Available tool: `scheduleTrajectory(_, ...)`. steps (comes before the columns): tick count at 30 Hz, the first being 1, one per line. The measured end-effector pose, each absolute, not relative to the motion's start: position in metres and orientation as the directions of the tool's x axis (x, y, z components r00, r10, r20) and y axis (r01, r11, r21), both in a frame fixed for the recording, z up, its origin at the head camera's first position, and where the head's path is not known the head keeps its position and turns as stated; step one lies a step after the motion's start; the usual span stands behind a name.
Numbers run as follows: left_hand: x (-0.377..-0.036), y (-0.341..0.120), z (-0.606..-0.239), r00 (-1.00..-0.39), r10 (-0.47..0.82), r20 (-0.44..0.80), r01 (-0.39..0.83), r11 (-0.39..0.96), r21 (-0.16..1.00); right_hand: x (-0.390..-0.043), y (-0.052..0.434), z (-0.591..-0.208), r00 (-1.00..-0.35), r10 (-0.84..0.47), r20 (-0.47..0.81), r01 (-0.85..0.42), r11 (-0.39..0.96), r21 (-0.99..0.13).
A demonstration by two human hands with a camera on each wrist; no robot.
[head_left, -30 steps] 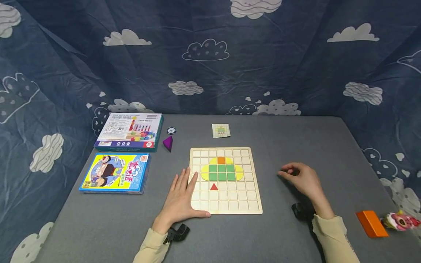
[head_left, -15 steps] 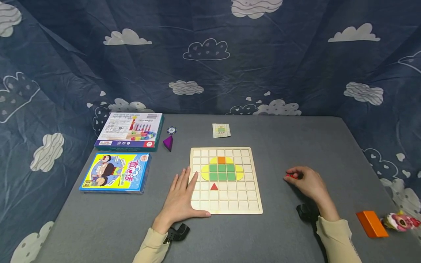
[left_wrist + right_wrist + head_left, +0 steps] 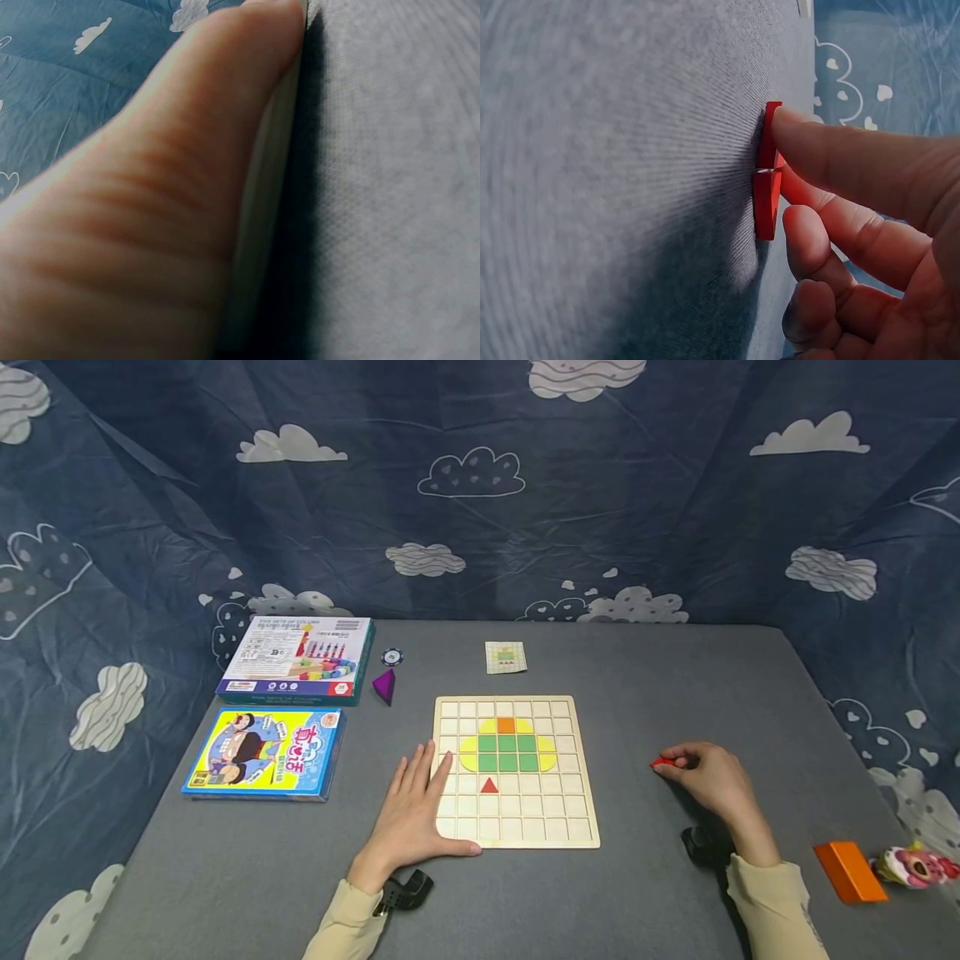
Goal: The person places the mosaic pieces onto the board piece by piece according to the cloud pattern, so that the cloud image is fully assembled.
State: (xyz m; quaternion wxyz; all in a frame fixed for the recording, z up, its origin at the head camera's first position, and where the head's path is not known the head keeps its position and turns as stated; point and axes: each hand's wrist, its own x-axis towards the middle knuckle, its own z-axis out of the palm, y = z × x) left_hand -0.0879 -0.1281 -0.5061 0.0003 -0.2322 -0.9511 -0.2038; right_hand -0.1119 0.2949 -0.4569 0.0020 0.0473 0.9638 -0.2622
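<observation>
A square wooden grid board [image 3: 555, 807] lies mid-table, bearing green squares [image 3: 507, 752], an orange square [image 3: 506, 725], yellow rounded pieces [image 3: 468, 753] and one red triangle [image 3: 489, 786]. My left hand [image 3: 407, 818] rests spread at the board's left front corner; its thumb lies along the front edge, as the left wrist view also shows. To the board's right, my right hand [image 3: 712, 779] pinches at small red pieces low at the tabletop. In the right wrist view two red pieces [image 3: 765, 204] lie end to end, with the thumb on the upper one and the other fingers curled beside them.
Behind the board lies a small pattern card [image 3: 506, 657]. At left are two boxes, one white and teal [image 3: 292, 660], one blue and yellow [image 3: 262, 753], near a poker chip [image 3: 392, 657] and purple pyramid [image 3: 384, 687]. An orange block [image 3: 851, 871] and pink figurine [image 3: 911, 866] sit far right.
My right hand has shifted slightly right, and red now shows at its fingertips, hidden a second ago. The left hand and the board stay in place.
</observation>
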Motion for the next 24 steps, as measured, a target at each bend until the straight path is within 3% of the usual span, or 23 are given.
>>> scheduleTrajectory(11,-0.088,-0.129,-0.506,-0.894,0.439,0.086,0.437,0.814,0.381,-0.118,0.287,-0.458,-0.999,0.054,-0.01,0.051,0.863,-0.503)
scheduleTrajectory(24,-0.088,-0.129,-0.506,-0.894,0.443,0.07,0.435,0.818,0.376,-0.119,0.277,-0.469,-0.994,-0.101,0.036,-0.102,0.776,-0.622)
